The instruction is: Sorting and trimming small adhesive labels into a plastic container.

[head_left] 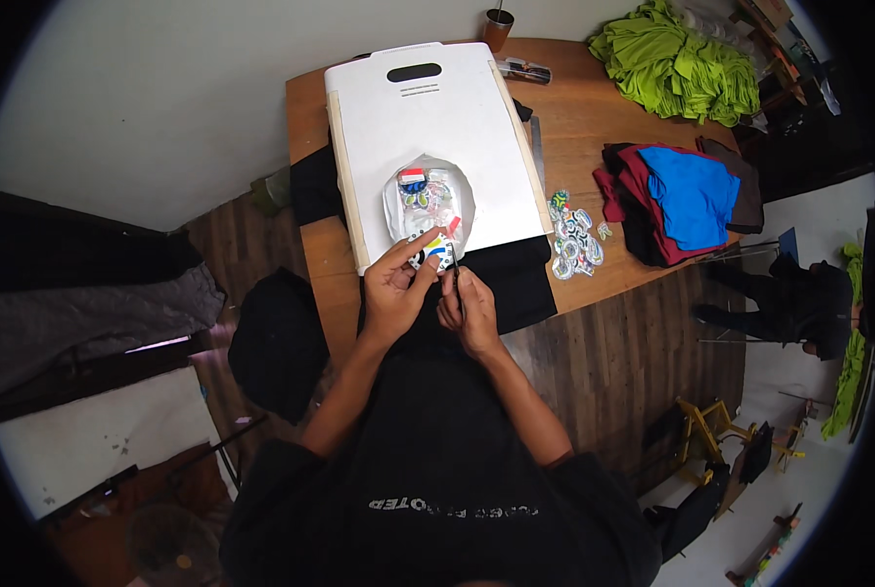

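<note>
Above the near edge of a large white board (457, 108), my left hand (395, 289) pinches a small white patch (427, 249) with black, yellow and blue marks. My right hand (471, 311) grips a slim dark tool (455, 262) whose tip meets the patch's right side; its exact kind is too small to tell. Just beyond the fingers lies a round white bag-like container (467, 191). Inside it are several colourful cut pieces (420, 191) and clear scraps. Both hands partly hide its near rim. Black cloth (506, 279) hangs under the board.
A pile of printed cut-outs (576, 245) lies right of the board on the wooden table (555, 117). Folded blue and maroon garments (687, 201) and a lime-green cloth heap (672, 64) stand farther right. A brown cup (497, 29) is at the back. Another person (789, 303) stands at right.
</note>
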Demonstrator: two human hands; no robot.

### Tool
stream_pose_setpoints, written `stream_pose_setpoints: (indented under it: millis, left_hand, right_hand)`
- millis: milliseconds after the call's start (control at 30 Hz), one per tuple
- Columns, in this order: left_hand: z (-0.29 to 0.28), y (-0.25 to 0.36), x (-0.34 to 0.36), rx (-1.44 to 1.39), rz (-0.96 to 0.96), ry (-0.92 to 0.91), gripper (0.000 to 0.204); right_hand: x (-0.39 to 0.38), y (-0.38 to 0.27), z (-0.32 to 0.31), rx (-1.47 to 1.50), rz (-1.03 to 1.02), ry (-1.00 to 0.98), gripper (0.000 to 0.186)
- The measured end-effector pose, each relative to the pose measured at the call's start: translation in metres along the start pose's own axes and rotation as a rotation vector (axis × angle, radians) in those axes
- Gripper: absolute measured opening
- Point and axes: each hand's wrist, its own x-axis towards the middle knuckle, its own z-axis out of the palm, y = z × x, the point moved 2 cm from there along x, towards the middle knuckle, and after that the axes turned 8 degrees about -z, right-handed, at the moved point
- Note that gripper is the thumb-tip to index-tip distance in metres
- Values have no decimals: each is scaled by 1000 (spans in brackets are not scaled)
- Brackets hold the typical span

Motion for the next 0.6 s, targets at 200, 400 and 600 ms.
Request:
stream_pose_setpoints:
  millis: [200,400,600]
  left_hand:
    - [-4,-2,1,-3,-8,5,36]
    - [0,-1,-8,7,-13,5,35]
    - [15,-1,-34,0,-35,11,34]
  right_hand:
    - [2,2,-2,-12,-9,-6,37]
    - [-6,-5,-3,11,-18,30,38]
    - [-34,-15,-5,16,-33,27,38]
